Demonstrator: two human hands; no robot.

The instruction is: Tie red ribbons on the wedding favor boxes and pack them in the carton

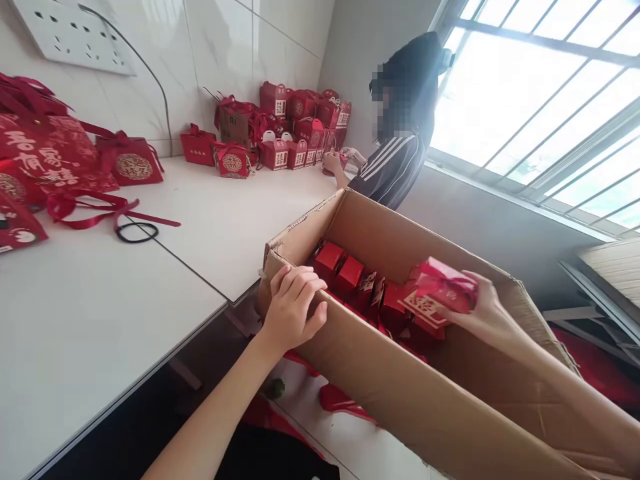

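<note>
A red gift box (443,292) is being clasped by the right hand (489,315) just over the open carton (380,380), whose near rim is being gripped by the left hand (293,308); the box is arguably best being held level, its ribbon unsqueezed. The carton's floor is being hidden by its wall and the packed boxes (345,270).

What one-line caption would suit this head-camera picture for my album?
The left hand grips the cardboard box rim while the right hand holds a red gift box over it.
</note>
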